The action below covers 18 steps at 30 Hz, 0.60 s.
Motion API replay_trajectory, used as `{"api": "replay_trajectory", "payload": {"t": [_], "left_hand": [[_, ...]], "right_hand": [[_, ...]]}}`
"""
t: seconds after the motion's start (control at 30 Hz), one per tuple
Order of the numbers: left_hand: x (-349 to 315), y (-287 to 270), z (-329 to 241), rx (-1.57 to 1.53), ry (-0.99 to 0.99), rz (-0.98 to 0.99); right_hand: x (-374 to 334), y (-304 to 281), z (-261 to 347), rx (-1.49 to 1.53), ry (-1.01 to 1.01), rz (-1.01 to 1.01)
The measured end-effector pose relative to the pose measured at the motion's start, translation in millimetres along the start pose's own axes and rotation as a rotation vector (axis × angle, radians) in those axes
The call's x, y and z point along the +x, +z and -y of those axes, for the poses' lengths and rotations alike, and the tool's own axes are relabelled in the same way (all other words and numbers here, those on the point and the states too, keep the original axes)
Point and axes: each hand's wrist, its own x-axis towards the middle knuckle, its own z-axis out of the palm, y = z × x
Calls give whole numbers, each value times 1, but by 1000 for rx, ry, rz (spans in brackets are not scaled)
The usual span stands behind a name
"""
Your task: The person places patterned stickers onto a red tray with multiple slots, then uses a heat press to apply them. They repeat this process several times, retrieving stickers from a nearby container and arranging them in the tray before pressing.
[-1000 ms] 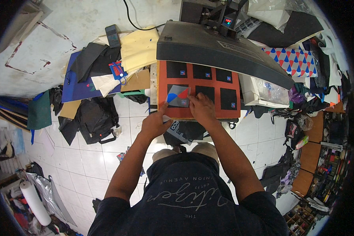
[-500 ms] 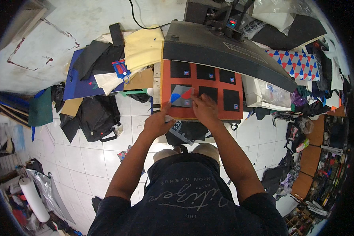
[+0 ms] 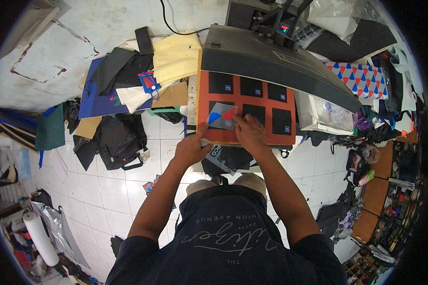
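We note left hand (image 3: 193,148) and right hand (image 3: 250,132) at the sheet (image 3: 223,118); grip we cannot tell. Press lid (image 3: 276,64) overhangs orange pad (image 3: 237,86); yellow cloth (image 3: 177,58) lies left, box (image 3: 309,110) right.

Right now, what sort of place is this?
Probably a small printing workshop: a dark-grey metal press with raised lid, square black flat pieces on its orange-red bed, and a white cylindrical roll.
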Motion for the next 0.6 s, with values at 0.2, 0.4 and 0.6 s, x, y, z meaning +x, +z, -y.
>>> {"api": "replay_trajectory", "payload": {"t": [0.2, 0.4, 0.6], "left_hand": [[0, 0, 1, -8, 3, -20], [0, 2, 1, -22, 1, -29], [1, 0, 2, -12, -14, -4]], "right_hand": [[0, -5, 3, 20, 4, 33], [-1, -4, 1, 25, -1, 30], [0, -4, 2, 15, 0, 25]]}}
